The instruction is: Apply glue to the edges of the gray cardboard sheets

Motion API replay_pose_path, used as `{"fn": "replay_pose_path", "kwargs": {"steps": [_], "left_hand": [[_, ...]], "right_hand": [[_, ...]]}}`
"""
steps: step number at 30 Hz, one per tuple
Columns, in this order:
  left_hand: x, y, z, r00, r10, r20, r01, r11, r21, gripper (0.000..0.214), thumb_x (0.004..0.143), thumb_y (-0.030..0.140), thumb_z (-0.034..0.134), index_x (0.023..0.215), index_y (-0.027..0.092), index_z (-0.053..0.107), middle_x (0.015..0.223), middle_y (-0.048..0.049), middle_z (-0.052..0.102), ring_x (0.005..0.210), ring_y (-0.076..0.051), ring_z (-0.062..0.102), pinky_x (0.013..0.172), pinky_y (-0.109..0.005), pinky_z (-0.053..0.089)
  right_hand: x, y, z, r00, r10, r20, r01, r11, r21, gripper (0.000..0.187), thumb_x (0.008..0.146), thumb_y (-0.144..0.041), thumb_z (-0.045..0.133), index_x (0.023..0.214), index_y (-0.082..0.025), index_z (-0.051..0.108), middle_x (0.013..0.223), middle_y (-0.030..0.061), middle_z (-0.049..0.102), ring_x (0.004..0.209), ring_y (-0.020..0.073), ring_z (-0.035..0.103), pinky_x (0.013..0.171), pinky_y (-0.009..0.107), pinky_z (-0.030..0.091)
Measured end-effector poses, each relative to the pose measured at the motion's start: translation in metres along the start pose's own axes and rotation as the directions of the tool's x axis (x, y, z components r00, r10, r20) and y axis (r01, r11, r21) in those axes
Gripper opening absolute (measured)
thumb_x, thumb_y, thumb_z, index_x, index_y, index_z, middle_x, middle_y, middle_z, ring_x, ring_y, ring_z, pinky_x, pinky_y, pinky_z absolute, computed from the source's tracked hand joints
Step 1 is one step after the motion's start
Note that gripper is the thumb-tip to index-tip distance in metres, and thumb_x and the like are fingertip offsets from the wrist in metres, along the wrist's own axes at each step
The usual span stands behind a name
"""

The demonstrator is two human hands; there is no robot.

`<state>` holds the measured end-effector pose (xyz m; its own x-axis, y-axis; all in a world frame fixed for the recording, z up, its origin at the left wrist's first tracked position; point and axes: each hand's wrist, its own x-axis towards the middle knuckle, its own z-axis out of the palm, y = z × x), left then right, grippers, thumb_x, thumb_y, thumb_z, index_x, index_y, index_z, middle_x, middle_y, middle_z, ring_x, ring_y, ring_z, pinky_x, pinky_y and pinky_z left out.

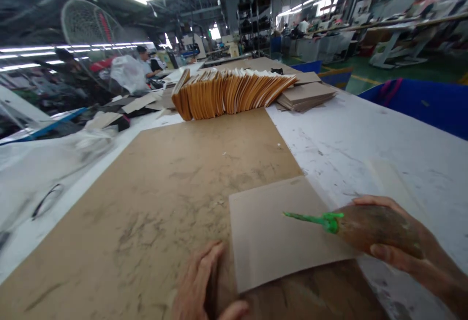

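Observation:
My right hand point(402, 242) grips a brown glue bottle point(373, 230) with a green nozzle point(314, 220) that points left over a grey cardboard piece point(278, 232). That piece lies flat on a large stained brown board point(164, 198). My left hand point(201, 286) rests on the board at the cardboard's lower left edge, fingers beside it and thumb curled under the bottom of the view.
A fanned row of orange-brown folded pieces point(230, 93) stands at the board's far end, with a stack of grey cardboard sheets point(305, 96) to its right. White table surface point(365, 139) lies on the right, blue bins point(420, 103) beyond. Clear plastic and scraps lie left; people work far back.

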<state>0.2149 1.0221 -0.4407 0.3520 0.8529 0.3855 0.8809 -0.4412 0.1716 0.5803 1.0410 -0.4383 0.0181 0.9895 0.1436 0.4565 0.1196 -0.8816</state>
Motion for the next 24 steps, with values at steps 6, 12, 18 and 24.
{"fn": "replay_pose_path", "kwargs": {"steps": [6,12,18,24], "left_hand": [[-0.014,0.022,0.014,0.993,-0.108,0.042,0.105,0.992,0.071,0.068,0.065,0.054,0.058,0.122,0.02,0.041,0.118,-0.011,0.055,0.107,-0.027,0.052,0.08,-0.044,0.052],[-0.012,0.026,0.021,0.994,-0.104,0.016,0.102,0.991,0.087,0.05,0.07,0.047,0.057,0.111,0.02,0.052,0.111,-0.0095,0.06,0.108,-0.027,0.051,0.08,-0.045,0.051],[-0.013,0.026,0.022,0.993,-0.116,0.006,0.116,0.992,0.058,0.048,0.071,0.046,0.057,0.111,0.02,0.052,0.11,-0.0081,0.061,0.109,-0.027,0.05,0.08,-0.046,0.05],[-0.014,0.026,0.025,0.993,-0.117,-0.008,0.117,0.992,0.046,0.049,0.071,0.046,0.058,0.112,0.02,0.051,0.111,-0.0076,0.061,0.109,-0.028,0.05,0.08,-0.049,0.05]], "right_hand": [[0.028,-0.033,0.039,0.964,-0.112,0.241,0.115,0.993,0.004,0.052,0.069,-0.037,0.063,0.113,-0.023,0.04,0.104,0.0068,0.056,0.087,0.0236,0.058,0.067,0.029,0.052],[0.044,-0.043,0.054,0.895,-0.248,0.371,0.302,0.949,-0.093,0.05,0.069,-0.034,0.065,0.111,-0.022,0.042,0.105,0.0058,0.055,0.092,0.021,0.056,0.074,0.027,0.049],[0.049,-0.041,0.06,0.88,-0.295,0.372,0.375,0.913,-0.163,0.052,0.067,-0.034,0.065,0.113,-0.023,0.042,0.107,0.0054,0.055,0.096,0.0213,0.055,0.078,0.027,0.048],[0.05,-0.051,0.061,0.86,-0.262,0.438,0.374,0.908,-0.19,0.048,0.069,-0.032,0.063,0.111,-0.022,0.041,0.106,0.0066,0.055,0.096,0.0219,0.055,0.08,0.03,0.047]]}}
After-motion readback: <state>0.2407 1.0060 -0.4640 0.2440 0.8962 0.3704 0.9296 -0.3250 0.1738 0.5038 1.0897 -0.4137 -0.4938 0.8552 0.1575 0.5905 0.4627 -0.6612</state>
